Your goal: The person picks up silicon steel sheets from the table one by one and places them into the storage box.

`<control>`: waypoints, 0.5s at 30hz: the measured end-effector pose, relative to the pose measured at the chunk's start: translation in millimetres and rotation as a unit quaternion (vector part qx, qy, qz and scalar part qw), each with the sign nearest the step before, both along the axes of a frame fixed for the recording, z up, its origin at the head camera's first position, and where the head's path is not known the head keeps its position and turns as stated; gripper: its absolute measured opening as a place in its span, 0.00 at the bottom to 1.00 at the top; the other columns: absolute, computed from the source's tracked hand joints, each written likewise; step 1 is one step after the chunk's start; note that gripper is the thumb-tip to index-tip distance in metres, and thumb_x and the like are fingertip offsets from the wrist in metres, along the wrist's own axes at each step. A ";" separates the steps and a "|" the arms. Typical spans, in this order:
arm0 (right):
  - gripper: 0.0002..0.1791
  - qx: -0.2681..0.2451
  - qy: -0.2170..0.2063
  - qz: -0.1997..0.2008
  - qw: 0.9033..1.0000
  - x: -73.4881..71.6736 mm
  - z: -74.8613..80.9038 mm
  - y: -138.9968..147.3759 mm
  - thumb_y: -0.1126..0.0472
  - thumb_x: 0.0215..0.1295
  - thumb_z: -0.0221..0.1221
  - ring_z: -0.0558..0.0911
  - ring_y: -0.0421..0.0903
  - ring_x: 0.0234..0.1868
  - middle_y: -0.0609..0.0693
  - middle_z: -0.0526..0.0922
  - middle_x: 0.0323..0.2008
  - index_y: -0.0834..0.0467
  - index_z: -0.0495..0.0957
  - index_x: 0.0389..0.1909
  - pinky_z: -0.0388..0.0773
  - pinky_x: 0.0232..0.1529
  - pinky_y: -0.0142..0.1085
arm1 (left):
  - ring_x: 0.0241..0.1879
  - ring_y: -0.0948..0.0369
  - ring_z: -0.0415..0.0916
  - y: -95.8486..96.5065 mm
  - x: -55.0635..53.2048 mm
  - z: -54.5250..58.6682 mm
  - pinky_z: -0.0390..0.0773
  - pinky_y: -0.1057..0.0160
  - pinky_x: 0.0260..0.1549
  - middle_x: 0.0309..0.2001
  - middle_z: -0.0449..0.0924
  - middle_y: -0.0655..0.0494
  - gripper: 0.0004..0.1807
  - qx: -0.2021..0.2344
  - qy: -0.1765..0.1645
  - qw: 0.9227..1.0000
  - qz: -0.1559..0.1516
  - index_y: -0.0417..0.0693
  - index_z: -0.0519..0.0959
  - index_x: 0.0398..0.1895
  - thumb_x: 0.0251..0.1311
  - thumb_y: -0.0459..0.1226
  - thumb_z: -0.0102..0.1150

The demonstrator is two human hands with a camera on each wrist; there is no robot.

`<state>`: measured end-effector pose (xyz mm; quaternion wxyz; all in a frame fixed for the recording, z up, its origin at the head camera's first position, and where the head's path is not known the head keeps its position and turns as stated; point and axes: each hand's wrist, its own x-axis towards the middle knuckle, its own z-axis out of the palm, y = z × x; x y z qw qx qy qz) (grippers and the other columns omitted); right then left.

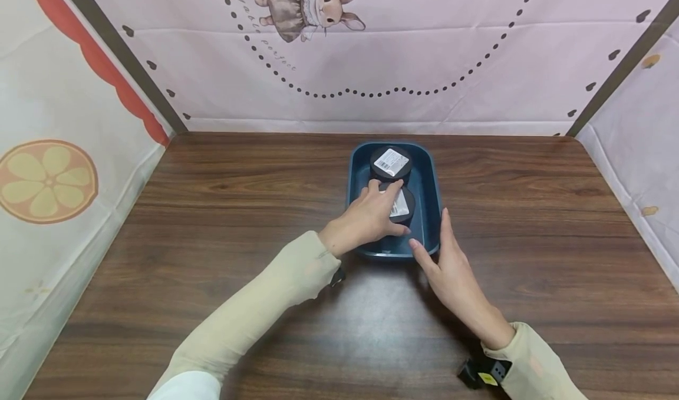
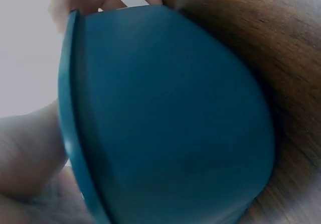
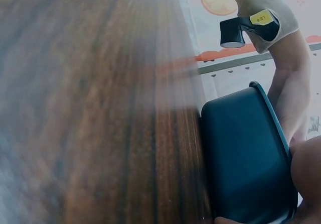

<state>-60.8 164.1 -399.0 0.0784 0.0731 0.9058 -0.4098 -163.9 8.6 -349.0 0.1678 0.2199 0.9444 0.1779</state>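
A deep blue rectangular tray [image 1: 428, 188] stands on the table and also fills much of the left wrist view. Inside it are two round black containers with white barcode labels on top. The farther container [image 1: 405, 165] stands at the tray's back. My left hand [image 1: 368, 214] reaches over the left rim and grips the nearer container [image 1: 407, 216], thumb at its near side and fingers at its far side. At the front right corner, my right hand [image 1: 453, 273] holds the tray, thumb over the rim and fingers along the outer wall; the right wrist view shows that wall close up.
The brown wood-grain table [image 1: 254, 176] spreads out on both sides of the tray. Behind it hangs a pink printed cloth [image 1: 424, 52] with a rabbit figure, and white printed cloths [image 1: 48, 99] hang at the sides. Black wrist cameras [image 1: 480, 373] sit on the sleeves.
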 end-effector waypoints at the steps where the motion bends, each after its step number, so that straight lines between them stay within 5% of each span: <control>1: 0.52 -0.001 -0.001 -0.001 1.000 0.1 -0.5 -0.1 0.36 0.74 0.48 0.50 0.62 0.80 0.60 0.37 0.81 0.53 0.24 0.80 0.52 0.74 0.62 | 0.66 0.44 0.67 -0.3 0.5 0.5 0.75 0.45 0.63 0.75 0.55 0.34 0.54 0.000 -0.004 1.000 0.003 0.55 0.52 0.80 0.54 0.54 0.72; 7: 0.52 -0.007 -0.007 -0.011 1.000 2.3 -0.8 -1.6 0.37 0.74 0.48 0.49 0.62 0.80 0.59 0.36 0.82 0.52 0.23 0.79 0.51 0.75 0.62 | 0.68 0.46 0.66 -9.0 5.1 6.3 0.72 0.44 0.65 0.75 0.56 0.38 0.45 0.037 0.000 0.999 0.017 0.55 0.56 0.79 0.63 0.55 0.64; 15: 0.50 0.002 0.006 -0.012 1.000 9.6 5.1 1.9 0.35 0.76 0.42 0.47 0.61 0.81 0.60 0.36 0.81 0.52 0.22 0.79 0.48 0.77 0.60 | 0.73 0.44 0.62 -48.4 10.3 18.9 0.66 0.44 0.70 0.75 0.60 0.42 0.27 0.098 0.085 0.991 0.037 0.56 0.70 0.71 0.71 0.48 0.56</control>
